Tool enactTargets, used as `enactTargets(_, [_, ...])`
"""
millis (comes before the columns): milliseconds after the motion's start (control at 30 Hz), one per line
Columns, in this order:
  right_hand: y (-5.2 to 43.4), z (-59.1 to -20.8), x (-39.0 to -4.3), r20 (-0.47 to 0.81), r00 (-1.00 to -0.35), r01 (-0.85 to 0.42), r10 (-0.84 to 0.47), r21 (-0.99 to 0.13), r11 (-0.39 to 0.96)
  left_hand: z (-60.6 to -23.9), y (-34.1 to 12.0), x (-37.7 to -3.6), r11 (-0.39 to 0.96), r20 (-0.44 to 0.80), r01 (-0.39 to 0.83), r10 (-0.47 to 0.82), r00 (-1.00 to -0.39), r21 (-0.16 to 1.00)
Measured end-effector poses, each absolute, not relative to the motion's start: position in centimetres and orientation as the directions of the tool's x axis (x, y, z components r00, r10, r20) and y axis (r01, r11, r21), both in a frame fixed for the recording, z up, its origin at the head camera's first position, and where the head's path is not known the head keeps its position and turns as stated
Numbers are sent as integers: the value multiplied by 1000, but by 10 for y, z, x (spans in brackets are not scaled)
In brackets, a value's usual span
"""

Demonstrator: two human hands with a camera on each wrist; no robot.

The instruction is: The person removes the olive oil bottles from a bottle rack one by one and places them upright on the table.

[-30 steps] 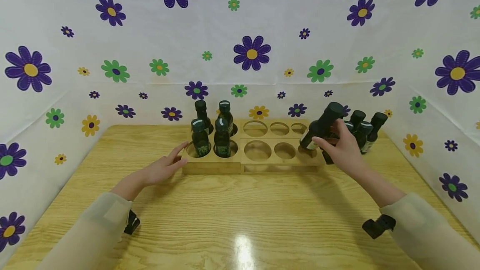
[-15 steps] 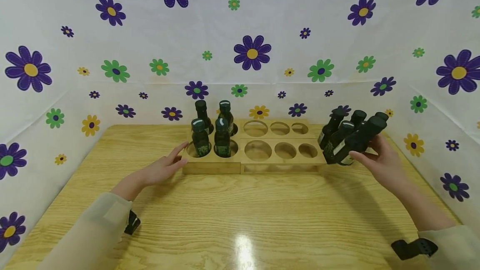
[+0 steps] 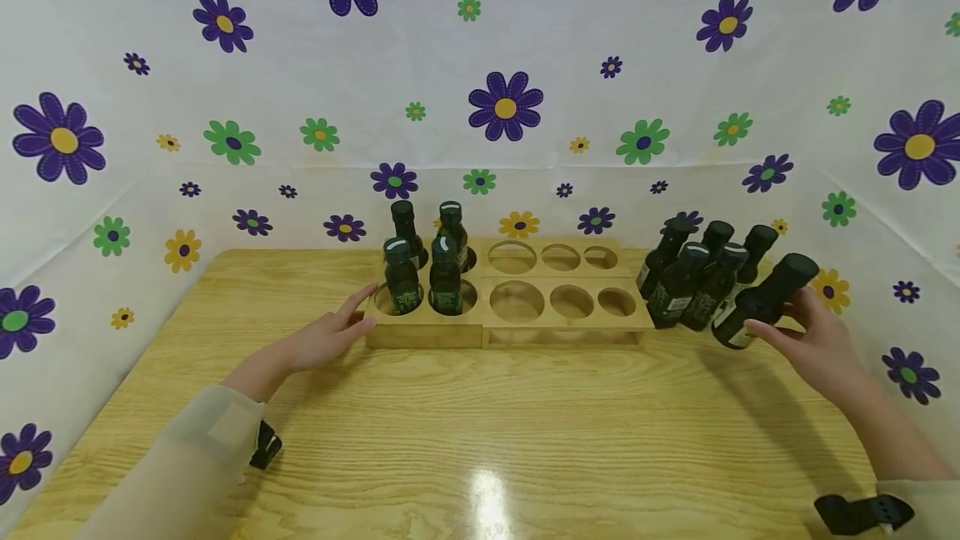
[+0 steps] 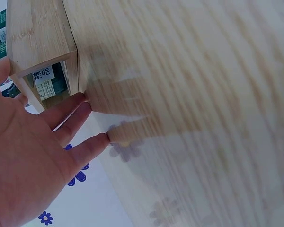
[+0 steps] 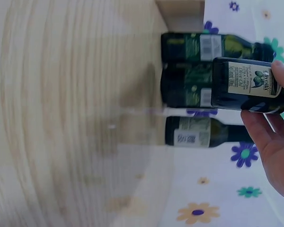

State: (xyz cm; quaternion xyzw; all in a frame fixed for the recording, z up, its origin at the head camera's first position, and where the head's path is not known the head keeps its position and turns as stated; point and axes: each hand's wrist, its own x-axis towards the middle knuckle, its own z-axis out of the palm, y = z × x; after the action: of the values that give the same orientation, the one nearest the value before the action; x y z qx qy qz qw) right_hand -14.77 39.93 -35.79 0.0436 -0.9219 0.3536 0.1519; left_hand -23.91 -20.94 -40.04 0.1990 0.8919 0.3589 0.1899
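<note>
My right hand [image 3: 821, 348] grips a dark green olive oil bottle [image 3: 759, 305], tilted with its cap toward the right. The right wrist view shows its cream label [image 5: 253, 78], with thumb and fingers around the bottle's upper part. Behind and left of it stands a group of similar bottles [image 3: 678, 286]. My left hand [image 3: 318, 342] has its fingers spread at the left end of a wooden rack [image 3: 423, 337] with round holes. In the left wrist view, fingertips [image 4: 80, 98] lie along the rack's open end. Several dark bottles [image 3: 445, 282] stand in the left holes.
The right half of the rack shows round holes [image 3: 516, 300] of differing sizes. Wood-grain tabletop [image 3: 480, 415] spreads in front of it. A flower-printed cloth [image 3: 420, 57] hangs behind and along both sides. A black strap sits on each wrist.
My right hand has carried the bottle from above the rack's right end, rightward past the standing bottles, to their front right. The left hand stays at the rack.
</note>
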Motion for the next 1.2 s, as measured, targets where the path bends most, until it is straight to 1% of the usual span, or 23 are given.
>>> enactTargets(267, [414, -366, -155, 236, -971, -120, 42, -629, 768, -399, -210, -238, 666, -200, 214, 487, -850, 714])
enactTargets(433, [421, -372, -166, 217, -975, -96, 48, -607, 789, -399, -210, -239, 668, -199, 214, 486, -851, 713])
enactTargets(833, [434, -386, -189, 155, -985, -32, 79, -607, 794, -399, -210, -238, 668, -200, 216, 488, -850, 712])
enactTargets(1200, [434, -394, -198, 150, -985, -34, 82, -643, 765, -400, -209, -239, 666, -197, 219, 490, -849, 713])
